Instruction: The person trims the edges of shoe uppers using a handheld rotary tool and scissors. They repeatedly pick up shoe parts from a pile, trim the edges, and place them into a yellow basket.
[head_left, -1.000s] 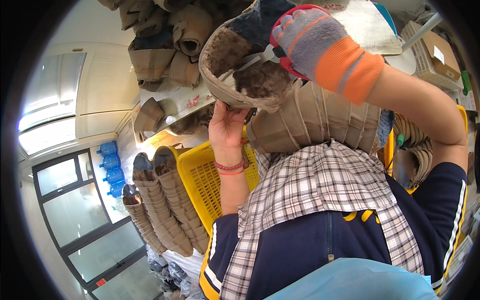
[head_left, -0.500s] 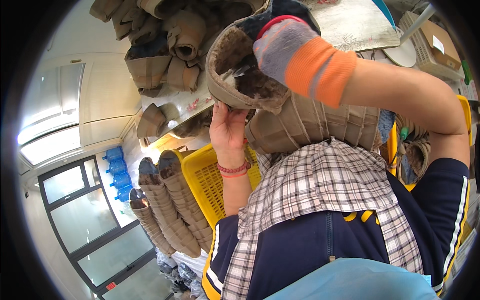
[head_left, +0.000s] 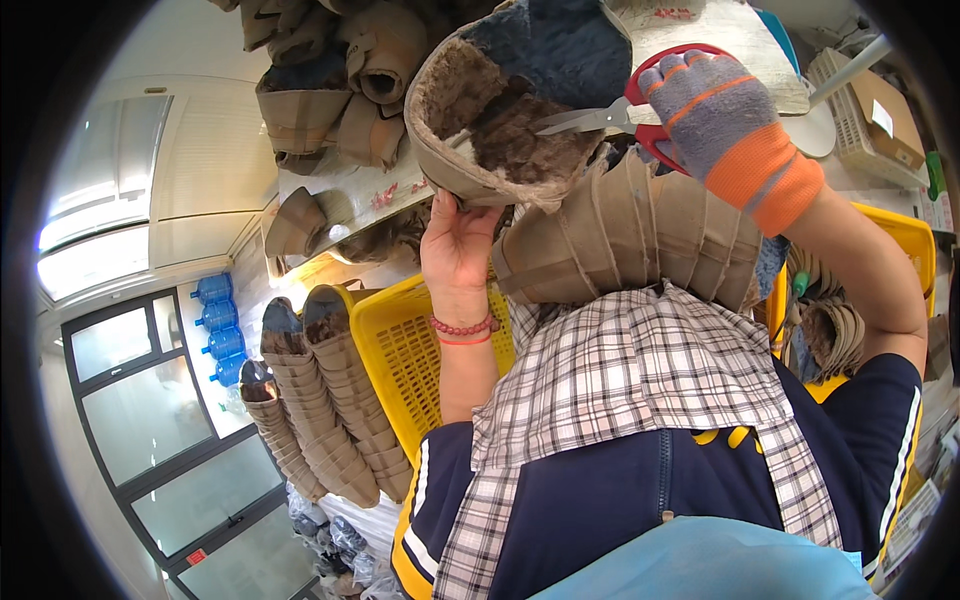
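Note:
My bare left hand [head_left: 460, 240] grips the lower left edge of a tan shoe upper [head_left: 440, 150], its fingers hidden behind it. Brown fuzzy lining and a dark blue part show in the upper's opening. My right hand [head_left: 715, 110], in a grey and orange glove, is closed round the red handles of a pair of scissors [head_left: 610, 118]. Their blades point left, over the fuzzy lining. Below the upper, a nested row of similar tan uppers [head_left: 640, 235] lies across my lap on a checked apron [head_left: 640, 370].
A worktable [head_left: 715, 50] stands ahead, with a heap of tan uppers [head_left: 385, 50] at its left. Yellow baskets [head_left: 400, 345] flank me on both sides. Tall nested stacks of uppers [head_left: 330, 400] stand at the left, near blue water bottles [head_left: 222, 325].
My gloved right hand has moved right, out of the upper's opening, bringing the scissors into clearer view. My left hand keeps its grip on the upper.

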